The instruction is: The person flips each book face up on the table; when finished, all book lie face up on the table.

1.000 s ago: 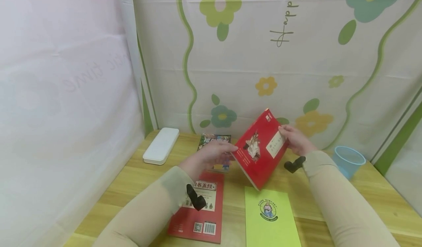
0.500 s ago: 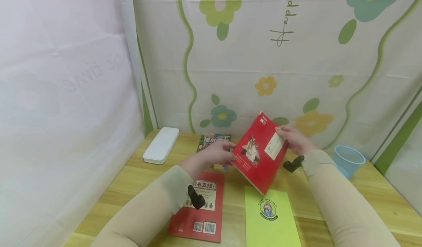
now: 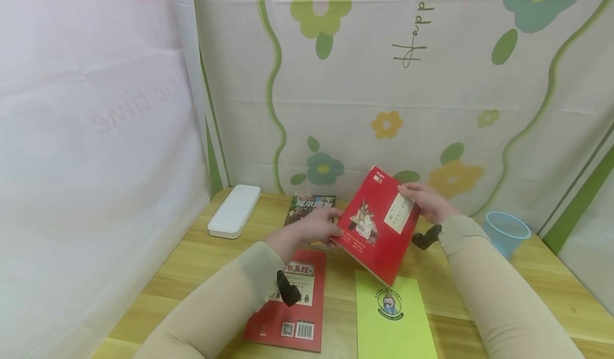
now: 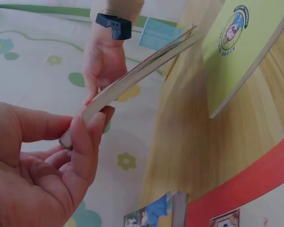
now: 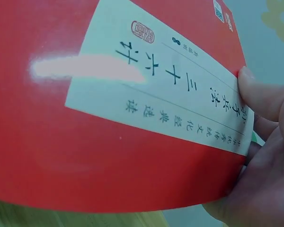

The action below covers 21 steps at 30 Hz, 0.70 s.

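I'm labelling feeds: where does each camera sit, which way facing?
Head: worn there, facing forward and down over the table; sleeves, left hand, right hand show.
Left wrist: worn there, facing the held red book edge-on; both hands show.
Right wrist: worn there, facing that book's cover; right hand shows.
Wrist views share that book and right hand.

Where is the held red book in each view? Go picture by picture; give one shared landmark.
Head: the held red book is below and right of centre, tilted between the left hand and right hand.
Left wrist: the held red book runs diagonally, edge-on, up from the left hand.
Right wrist: the held red book fills most of the picture.
Shared landmark: the right hand, gripping it in all three.
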{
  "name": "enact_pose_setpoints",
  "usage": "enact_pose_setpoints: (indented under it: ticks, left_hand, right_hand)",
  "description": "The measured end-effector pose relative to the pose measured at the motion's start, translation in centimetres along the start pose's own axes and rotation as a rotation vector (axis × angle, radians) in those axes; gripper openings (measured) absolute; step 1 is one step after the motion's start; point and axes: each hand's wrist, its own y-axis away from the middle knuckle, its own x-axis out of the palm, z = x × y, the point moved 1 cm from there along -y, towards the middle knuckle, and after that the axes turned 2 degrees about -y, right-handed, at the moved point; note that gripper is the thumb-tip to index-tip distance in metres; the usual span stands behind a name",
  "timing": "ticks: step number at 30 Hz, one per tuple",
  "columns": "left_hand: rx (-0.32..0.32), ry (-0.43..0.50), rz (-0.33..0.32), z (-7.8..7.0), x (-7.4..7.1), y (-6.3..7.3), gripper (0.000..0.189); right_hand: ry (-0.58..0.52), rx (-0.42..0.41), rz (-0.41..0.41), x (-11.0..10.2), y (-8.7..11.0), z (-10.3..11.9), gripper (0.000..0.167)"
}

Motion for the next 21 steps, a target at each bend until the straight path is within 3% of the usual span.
enact_pose_setpoints:
  ticks: [13, 21]
  left_hand:
    - [-0.082, 0.149, -0.139, 1.3, 0.1, -0.3, 0.037]
    - [-0.129, 0.253, -0.168, 1.5, 0.2, -0.2, 0.033]
  right_hand:
    - [0.031, -0.059, -0.012, -1.6, 0.2, -0.1, 0.05]
    - [-0.087, -0.081, -0.004, -2.3, 0.8, -0.7, 0.046]
